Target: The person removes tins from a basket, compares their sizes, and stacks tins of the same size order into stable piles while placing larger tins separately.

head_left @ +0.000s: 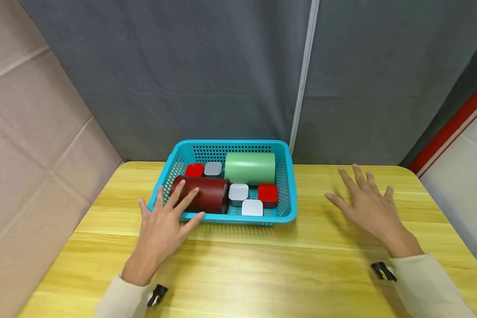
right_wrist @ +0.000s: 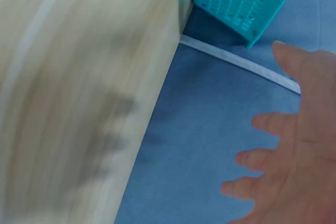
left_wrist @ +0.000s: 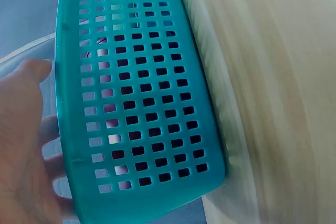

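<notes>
A blue plastic basket (head_left: 286,176) with a lattice wall stands on the wooden table. Inside it lie a dark red cylinder (head_left: 206,194) at the front left and a light green cylinder (head_left: 250,168) at the back right. Small square boxes sit around them, among them a red box (head_left: 268,194), a white box (head_left: 252,207) and a grey box (head_left: 213,168). My left hand (head_left: 160,232) spreads its fingers over the basket's front left corner, overlapping the dark red cylinder. To the right of the basket, my right hand (head_left: 371,210) hovers over the table with fingers apart, holding nothing.
The wooden table (head_left: 254,269) runs back to a grey curtain (head_left: 183,79), close behind the basket. A pale padded wall (head_left: 32,150) rises at the left. On the right stands a white surface with a red band (head_left: 457,121).
</notes>
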Demonstrator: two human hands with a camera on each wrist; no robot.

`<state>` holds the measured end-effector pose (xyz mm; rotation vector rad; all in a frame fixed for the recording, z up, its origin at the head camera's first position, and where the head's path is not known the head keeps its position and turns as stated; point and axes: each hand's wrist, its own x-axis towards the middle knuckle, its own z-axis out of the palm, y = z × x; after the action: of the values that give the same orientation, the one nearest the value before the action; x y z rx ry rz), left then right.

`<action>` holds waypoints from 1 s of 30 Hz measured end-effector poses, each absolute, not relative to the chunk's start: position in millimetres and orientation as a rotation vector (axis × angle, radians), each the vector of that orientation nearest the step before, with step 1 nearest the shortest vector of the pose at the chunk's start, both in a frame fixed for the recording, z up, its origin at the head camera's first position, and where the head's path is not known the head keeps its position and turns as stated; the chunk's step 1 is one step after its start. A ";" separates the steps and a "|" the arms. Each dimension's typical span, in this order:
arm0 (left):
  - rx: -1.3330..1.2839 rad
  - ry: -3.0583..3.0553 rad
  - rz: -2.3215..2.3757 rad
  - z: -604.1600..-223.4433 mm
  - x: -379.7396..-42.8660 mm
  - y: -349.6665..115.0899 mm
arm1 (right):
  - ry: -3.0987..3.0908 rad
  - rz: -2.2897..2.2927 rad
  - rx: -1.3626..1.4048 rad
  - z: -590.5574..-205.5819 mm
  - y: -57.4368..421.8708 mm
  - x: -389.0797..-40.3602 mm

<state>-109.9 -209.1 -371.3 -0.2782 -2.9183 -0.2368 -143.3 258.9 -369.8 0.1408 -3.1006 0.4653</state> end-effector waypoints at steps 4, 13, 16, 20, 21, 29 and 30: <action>-0.306 -2.865 -0.238 -374.3 -104.9 -207.3 | -3.093 0.479 0.164 -363.2 252.6 -145.0; -0.374 -2.710 -0.230 -384.5 -97.3 -203.6 | -3.075 0.477 0.210 -350.7 235.5 -148.7; -0.385 -2.663 -0.233 -387.9 -95.0 -201.5 | -3.078 0.486 0.232 -346.3 230.8 -151.6; -0.388 -2.619 -0.243 -391.0 -93.3 -198.6 | -3.102 0.480 0.280 -338.4 223.7 -156.4; -0.387 -2.613 -0.246 -391.5 -93.1 -198.0 | -3.106 0.476 0.293 -336.2 221.2 -157.6; -0.385 -2.578 -0.262 -395.3 -92.7 -194.0 | -3.093 0.493 0.390 -320.3 202.6 -164.8; -0.387 -2.572 -0.262 -395.7 -92.8 -193.7 | -3.089 0.499 0.404 -318.5 200.6 -165.4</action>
<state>-92.8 -193.7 -395.7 -0.3867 -2.5723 -0.2619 -165.4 200.6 -318.5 0.4035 -3.0893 0.4985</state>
